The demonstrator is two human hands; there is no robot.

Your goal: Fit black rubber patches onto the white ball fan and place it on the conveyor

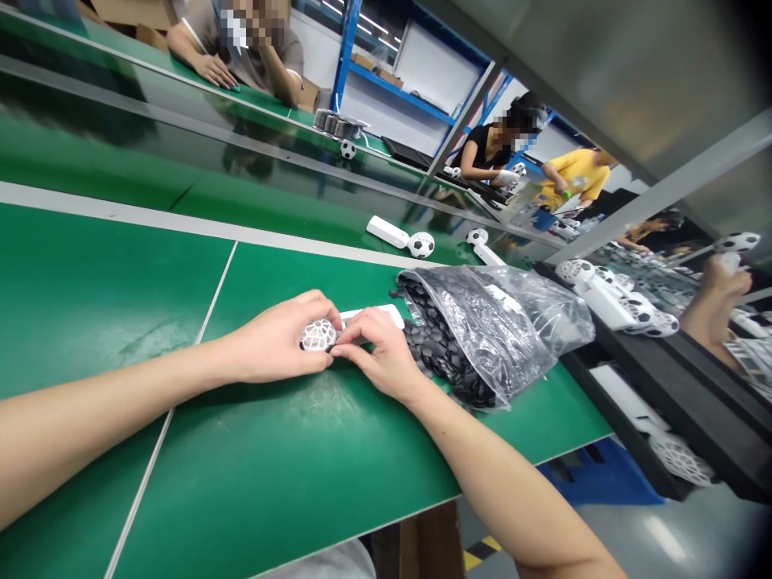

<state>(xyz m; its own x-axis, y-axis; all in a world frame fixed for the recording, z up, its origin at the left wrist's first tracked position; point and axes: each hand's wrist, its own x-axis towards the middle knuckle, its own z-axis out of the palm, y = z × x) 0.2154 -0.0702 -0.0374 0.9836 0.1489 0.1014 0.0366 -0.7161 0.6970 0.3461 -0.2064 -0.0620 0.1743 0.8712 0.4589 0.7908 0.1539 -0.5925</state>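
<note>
My left hand (274,338) grips the round white grille head of a small hand-held fan (319,334) lying on the green table (181,450). My right hand (377,350) pinches at the same head from the right, fingertips touching the grille. The fan's white handle (392,314) sticks out behind my right hand. Just right of my hands lies an open clear plastic bag (482,330) spilling several small black discs onto the table.
Two finished soccer-ball-patterned fans (401,237) (482,245) lie on the dark conveyor belt (181,153) beyond. A black tray (663,378) at right holds several white fans. Other people work across the belt and further down the line. The table's front edge is close below my arms.
</note>
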